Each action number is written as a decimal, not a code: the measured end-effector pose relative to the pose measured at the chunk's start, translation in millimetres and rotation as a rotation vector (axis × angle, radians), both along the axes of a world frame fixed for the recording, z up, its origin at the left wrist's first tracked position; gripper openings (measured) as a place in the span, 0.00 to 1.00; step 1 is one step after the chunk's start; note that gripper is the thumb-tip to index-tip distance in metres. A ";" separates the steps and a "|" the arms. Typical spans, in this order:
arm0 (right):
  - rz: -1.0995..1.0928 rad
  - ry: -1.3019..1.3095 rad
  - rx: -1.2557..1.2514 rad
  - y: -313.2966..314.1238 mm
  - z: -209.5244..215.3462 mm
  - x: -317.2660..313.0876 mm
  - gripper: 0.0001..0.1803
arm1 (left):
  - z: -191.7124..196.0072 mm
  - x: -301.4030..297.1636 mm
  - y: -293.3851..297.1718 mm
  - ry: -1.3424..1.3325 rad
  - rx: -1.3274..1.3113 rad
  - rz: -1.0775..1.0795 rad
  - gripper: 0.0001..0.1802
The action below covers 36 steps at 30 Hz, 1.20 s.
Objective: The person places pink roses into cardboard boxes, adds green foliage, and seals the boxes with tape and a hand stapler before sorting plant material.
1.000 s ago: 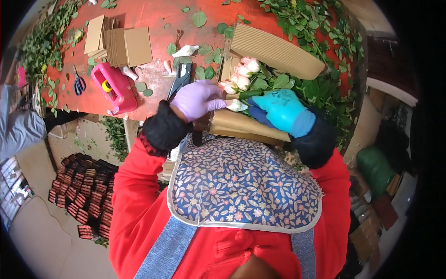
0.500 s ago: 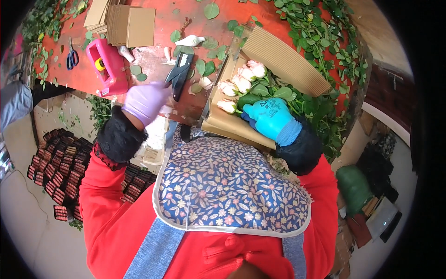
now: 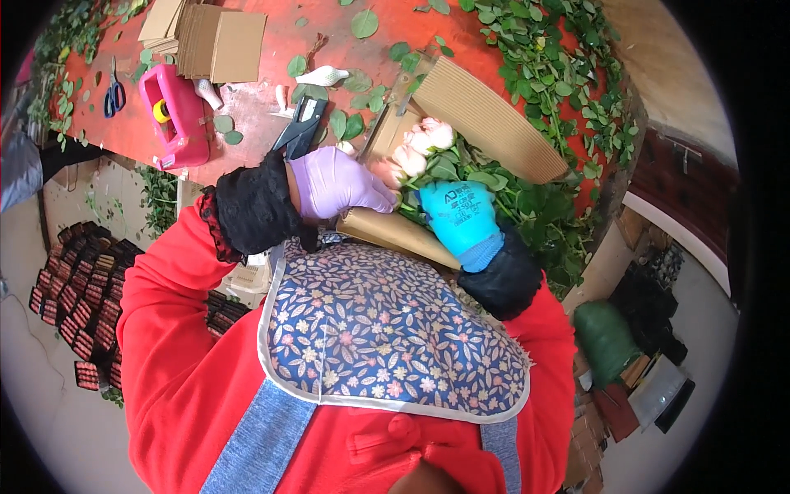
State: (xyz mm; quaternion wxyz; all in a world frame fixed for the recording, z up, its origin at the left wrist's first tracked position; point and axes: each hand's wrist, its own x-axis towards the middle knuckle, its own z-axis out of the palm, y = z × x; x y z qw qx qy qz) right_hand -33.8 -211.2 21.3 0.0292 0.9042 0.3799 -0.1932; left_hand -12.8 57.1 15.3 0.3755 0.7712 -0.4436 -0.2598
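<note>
Pale pink roses (image 3: 409, 160) lie with their green stems and leaves on a brown corrugated cardboard wrap (image 3: 494, 119). My right hand (image 3: 461, 216), in a bright blue glove, is closed over the stems just below the blooms; its fingertips are hidden. My left hand (image 3: 341, 183), in a thin purple glove, reaches the nearest blooms at the wrap's near left edge. Its fingers are bent and pressed together, and what lies under them is hidden. Just beyond the left wrist, a black stapler (image 3: 306, 122) lies on the table, partly covered by that hand.
On the red table (image 3: 271, 33) are a pink tape dispenser (image 3: 192, 115), scissors (image 3: 114, 97), a cardboard stack (image 3: 234, 48) and a white tapered piece (image 3: 323, 76). Leafy stems (image 3: 568, 90) pile up at right. Black-and-red bundles (image 3: 86, 288) cover the floor at left, near another person's sleeve (image 3: 20, 169).
My left hand has moved right, from beside the stapler to the roses. My right hand stays over the stems. The whole view has shifted slightly.
</note>
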 end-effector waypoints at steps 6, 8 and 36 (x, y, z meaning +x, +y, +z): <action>-0.003 0.036 0.018 -3.1 11.1 -0.6 0.04 | -26.2 7.7 5.7 0.142 -0.360 0.109 0.23; -0.025 0.025 0.002 -5.8 8.8 -3.0 0.07 | -31.3 8.5 -2.5 0.240 -0.280 0.426 0.17; -0.108 0.134 0.142 -8.7 18.1 6.8 0.04 | -18.6 7.8 -24.7 -0.439 -0.081 0.054 0.14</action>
